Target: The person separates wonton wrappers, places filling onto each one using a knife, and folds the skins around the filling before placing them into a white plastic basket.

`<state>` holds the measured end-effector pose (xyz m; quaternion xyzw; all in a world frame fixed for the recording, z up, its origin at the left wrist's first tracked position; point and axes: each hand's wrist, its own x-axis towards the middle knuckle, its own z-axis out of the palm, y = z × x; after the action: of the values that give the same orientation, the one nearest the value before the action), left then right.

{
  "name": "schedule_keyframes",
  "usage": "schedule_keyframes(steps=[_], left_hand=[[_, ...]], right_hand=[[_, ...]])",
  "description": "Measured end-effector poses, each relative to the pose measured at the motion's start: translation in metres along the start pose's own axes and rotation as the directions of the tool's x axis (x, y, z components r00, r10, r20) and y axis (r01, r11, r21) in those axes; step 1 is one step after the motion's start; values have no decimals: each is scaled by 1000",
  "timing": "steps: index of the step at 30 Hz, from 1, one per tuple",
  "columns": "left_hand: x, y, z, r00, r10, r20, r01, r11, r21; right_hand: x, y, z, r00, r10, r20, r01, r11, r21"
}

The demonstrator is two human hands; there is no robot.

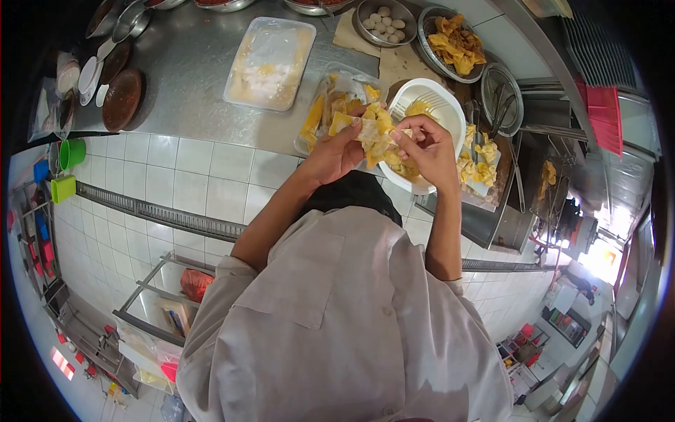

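Between my hands, in front of my chest, is a yellow wonton (376,130) with a soft, folded wrapper. My left hand (339,149) is closed on its left side, thumb on top. From the right, my right hand (430,149) pinches the wrapper's edge between thumb and fingertips. Behind the left hand, a clear plastic tray (340,69) holds yellow wrapper sheets (311,121). A white plastic tub (455,112) lies under and behind the right hand, with yellow pieces and a slotted part inside. Several folded wontons (485,171) sit on a tray to the right.
A lidded plastic container (271,63) rests on the steel counter (186,63). At the back are a bowl of pale balls (383,25) and a colander of fried wontons (457,46). A metal strainer bowl (501,98) holds tongs. Brown plates (122,100) lie far left.
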<state>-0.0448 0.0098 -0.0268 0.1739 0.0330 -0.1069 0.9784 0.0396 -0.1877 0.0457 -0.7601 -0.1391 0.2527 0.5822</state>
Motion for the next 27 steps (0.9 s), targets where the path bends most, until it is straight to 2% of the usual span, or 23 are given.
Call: schedule_keyframes(steps=[3, 6, 9, 12, 15, 16, 17, 19, 20, 23, 26, 27], left_hand=[[0, 0, -1, 1000, 12, 26, -13, 1000, 28], [-3, 2, -5, 998, 14, 55, -16, 999, 51], [-4, -4, -14, 999, 4, 46, -4, 1000, 11], [-5, -8, -14, 998, 23, -62, -23, 1000, 7], [-6, -3, -12, 988, 86, -130, -70, 990, 122], [-5, 0, -12, 985, 112, -135, -88, 981, 173], [-5, 2, -13, 986, 110, -125, -88, 981, 170], [-5, 4, -15, 988, 110, -107, -91, 982, 164], [-5, 3, -13, 986, 117, -117, -96, 980, 175], [-6, 4, -10, 981, 120, -150, -85, 972, 218], [-5, 5, -11, 985, 70, -159, -25, 963, 269], [-4, 2, -14, 987, 65, -149, -19, 958, 286]], right_hand=[[0, 8, 0, 986, -166, -5, 165, 982, -95], [-2, 11, 0, 987, -158, 11, 159, 985, -64], [-5, 15, -5, 997, -60, 56, 63, 996, -61], [-7, 3, 8, 959, -272, -84, 252, 948, -194], [-14, 18, -6, 930, -208, -302, 87, 926, -368], [-18, 27, -17, 927, -111, -358, -45, 915, -402], [-24, 44, -29, 918, -154, -366, -118, 774, -622], [-37, 83, -49, 909, -236, -345, -255, 338, -906], [-43, 94, -54, 914, -150, -378, -295, 395, -870], [-54, 105, -65, 956, -69, -286, -246, 348, -905], [-60, 97, -65, 962, -108, -250, -210, 294, -933], [-64, 92, -68, 955, -106, -276, -223, 356, -908]])
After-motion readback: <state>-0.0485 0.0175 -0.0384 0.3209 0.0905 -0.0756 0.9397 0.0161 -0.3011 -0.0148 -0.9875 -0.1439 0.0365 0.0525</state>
